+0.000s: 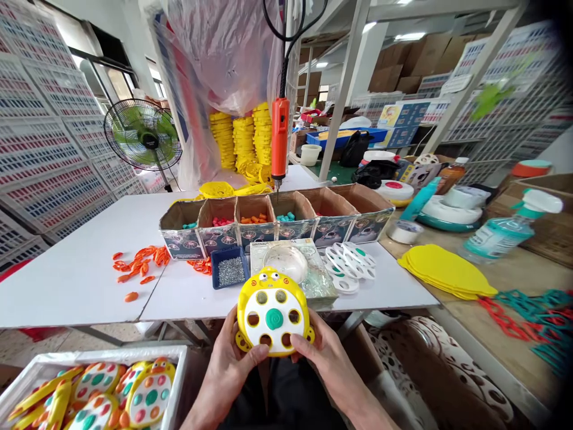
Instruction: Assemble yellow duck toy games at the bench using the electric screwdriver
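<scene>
A: What was biggest?
B: One white table (89, 257), and on it a row of six cardboard bins (250, 234). I placed everything by that row.
A: What stood behind it?
B: Three tall stacks of yellow parts (243, 143), plus one fan (150, 140) beyond the row's left end.
A: Next in size?
B: One white crate (111, 354), nearer the camera than the row and off to its left. The toys (151, 391) in it overlapped too much for me to count. One orange electric screwdriver (280, 137) hung point down above the row.
A: And the thing being handled?
B: One yellow toy (274, 298), in front of the row's middle and apart from it. Six round holes (253, 318) ringed one green spiral (274, 319), with two eyes (262, 276) on top.
A: How did it lie to the hands?
B: Right between them. The left hand (230, 352) was clamped on its lower left edge, the right hand (329, 349) on its lower right, both thumbs in front.
A: Anything smaller?
B: One blue tray (215, 269), just in front of the row, with more little metal pieces (230, 272) than I could count.
</scene>
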`<state>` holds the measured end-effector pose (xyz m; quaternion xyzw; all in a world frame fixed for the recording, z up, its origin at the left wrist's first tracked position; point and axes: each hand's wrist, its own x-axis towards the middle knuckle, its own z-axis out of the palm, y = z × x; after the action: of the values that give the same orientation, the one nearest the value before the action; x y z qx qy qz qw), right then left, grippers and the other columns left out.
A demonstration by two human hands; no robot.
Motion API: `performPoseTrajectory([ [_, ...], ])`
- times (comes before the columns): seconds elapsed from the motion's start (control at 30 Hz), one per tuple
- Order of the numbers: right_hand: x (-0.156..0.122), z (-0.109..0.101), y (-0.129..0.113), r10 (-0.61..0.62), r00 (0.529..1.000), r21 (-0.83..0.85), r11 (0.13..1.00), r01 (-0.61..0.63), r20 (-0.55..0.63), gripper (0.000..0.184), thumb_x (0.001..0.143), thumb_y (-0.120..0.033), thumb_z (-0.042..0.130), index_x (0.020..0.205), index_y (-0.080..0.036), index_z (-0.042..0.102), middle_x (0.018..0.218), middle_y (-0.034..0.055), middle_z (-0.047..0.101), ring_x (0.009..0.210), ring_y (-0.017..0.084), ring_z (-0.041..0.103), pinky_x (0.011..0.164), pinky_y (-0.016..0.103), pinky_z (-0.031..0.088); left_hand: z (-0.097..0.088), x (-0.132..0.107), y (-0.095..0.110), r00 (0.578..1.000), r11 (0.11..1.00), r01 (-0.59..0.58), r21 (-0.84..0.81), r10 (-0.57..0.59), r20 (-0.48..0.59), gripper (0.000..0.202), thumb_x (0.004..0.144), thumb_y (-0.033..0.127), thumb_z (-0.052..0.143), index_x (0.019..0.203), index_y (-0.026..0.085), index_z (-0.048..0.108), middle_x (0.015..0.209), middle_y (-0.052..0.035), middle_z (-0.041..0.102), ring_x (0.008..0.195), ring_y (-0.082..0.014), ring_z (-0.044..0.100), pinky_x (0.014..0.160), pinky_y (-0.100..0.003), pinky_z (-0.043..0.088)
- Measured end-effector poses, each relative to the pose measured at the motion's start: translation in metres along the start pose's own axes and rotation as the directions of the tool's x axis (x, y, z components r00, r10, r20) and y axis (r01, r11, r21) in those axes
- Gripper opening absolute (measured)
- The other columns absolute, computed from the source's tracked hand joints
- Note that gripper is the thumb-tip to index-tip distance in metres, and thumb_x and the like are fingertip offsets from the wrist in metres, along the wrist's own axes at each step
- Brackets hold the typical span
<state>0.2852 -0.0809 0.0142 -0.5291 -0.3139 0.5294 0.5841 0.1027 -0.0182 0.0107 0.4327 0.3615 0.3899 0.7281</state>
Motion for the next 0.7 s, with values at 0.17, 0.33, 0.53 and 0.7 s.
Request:
performPoseTrajectory([
  [0.17,-0.001,-0.003,0.007,0.041,0.999,0.054,0.998,-0.039,-0.029,0.065,0.076,-0.059,0.08,0.128,-0.023,0.066,0.112,0.0102,0.077,0.086,0.025,0.07,0.063,0.03,0.053,0.001,-0.002,0.011,0.995,0.998,0.061,-0.023,-0.059,0.08,0.08,0.083,0.044,0.079,0.152,0.028,0.041,0.149,-0.013,0.062,0.133,-0.0361,0.061,0.103,-0.048,0.06],
  [0.33,-0.002,-0.005,0.009,0.02,0.999,0.043,0.999,-0.018,-0.048,0.055,0.083,-0.059,0.075,0.125,-0.024,0.067,0.116,0.0096,0.077,0.094,0.027,0.071,0.066,0.032,0.054,0.003,-0.003,0.008,0.998,0.999,0.036,-0.036,-0.034,0.049,0.08,0.084,0.043,0.079,0.153,0.027,0.041,0.15,-0.0138,0.061,0.136,-0.0369,0.059,0.097,-0.043,0.062],
  [0.53,-0.003,-0.002,0.021,0.027,0.998,0.08,0.997,-0.023,-0.049,0.057,0.084,-0.059,0.074,0.129,-0.026,0.064,0.111,0.0084,0.078,0.086,0.025,0.072,0.066,0.032,0.054,-0.001,0.001,0.0,0.994,0.997,0.047,-0.06,-0.041,0.098,0.074,0.085,0.037,0.079,0.149,0.029,0.043,0.149,-0.0117,0.062,0.134,-0.0345,0.061,0.102,-0.043,0.059],
  [0.7,-0.005,0.004,0.022,-0.02,0.999,0.142,0.99,0.026,-0.044,0.066,0.072,-0.06,0.084,0.126,-0.027,0.065,0.101,0.007,0.078,0.083,0.026,0.071,0.078,0.04,0.057,-0.001,0.004,-0.003,0.999,0.997,0.029,-0.078,-0.026,0.041,0.088,0.078,0.033,0.085,0.15,0.026,0.037,0.145,-0.0124,0.065,0.131,-0.0331,0.063,0.105,-0.041,0.057],
])
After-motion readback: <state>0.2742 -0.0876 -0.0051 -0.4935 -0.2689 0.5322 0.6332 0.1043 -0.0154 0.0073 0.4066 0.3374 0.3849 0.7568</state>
